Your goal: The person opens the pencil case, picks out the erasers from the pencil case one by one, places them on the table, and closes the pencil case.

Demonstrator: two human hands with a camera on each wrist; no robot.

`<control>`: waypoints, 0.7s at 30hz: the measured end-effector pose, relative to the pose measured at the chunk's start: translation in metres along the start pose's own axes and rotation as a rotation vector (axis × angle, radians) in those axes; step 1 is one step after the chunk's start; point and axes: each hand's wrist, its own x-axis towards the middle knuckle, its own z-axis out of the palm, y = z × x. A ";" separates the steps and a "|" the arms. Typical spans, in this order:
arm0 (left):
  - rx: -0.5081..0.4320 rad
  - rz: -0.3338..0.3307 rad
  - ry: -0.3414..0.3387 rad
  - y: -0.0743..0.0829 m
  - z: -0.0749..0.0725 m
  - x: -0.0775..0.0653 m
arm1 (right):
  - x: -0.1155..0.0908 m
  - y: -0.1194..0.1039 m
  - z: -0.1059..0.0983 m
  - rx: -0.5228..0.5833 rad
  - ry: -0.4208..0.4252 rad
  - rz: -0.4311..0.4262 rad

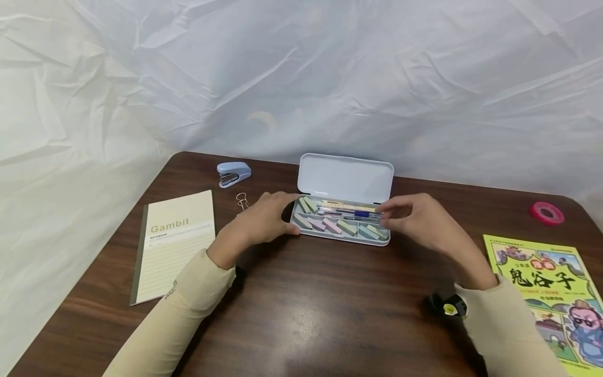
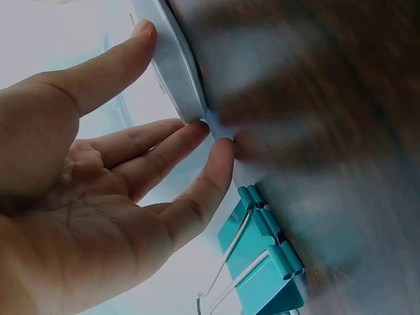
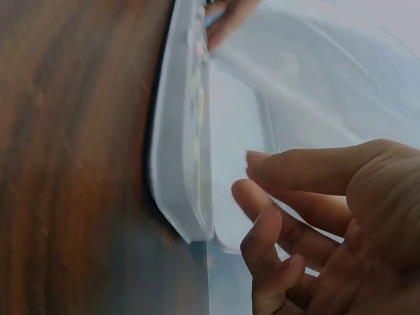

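A white pencil case (image 1: 346,176) lies open on the table, its lid raised at the back. Inside are several pens (image 1: 361,213) in the long compartment and several pastel slanted blocks (image 1: 332,226), which look like erasers. My left hand (image 1: 264,220) holds the case's left end between thumb and fingers; the left wrist view shows the thumb on the case's wall (image 2: 177,65). At the right end hovers my right hand (image 1: 419,217), fingers loosely bent. Nothing shows between its thumb and fingers in the right wrist view, where they stand apart from the case's outer wall (image 3: 174,131).
A teal binder clip (image 2: 262,256) lies beside my left hand. Further left are a Gambit notebook (image 1: 176,246) and a light blue stapler (image 1: 233,173). On the right lie a yellow-green comic book (image 1: 542,293) and a pink tape roll (image 1: 534,212). White sheeting (image 1: 330,78) hangs behind the table.
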 end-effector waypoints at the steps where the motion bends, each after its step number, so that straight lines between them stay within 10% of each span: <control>1: -0.002 0.002 0.001 0.003 -0.002 -0.002 | -0.001 -0.002 0.002 -0.013 -0.010 -0.006; 21: 0.070 0.015 0.034 -0.050 0.029 0.031 | -0.006 -0.003 0.016 -0.034 -0.069 0.009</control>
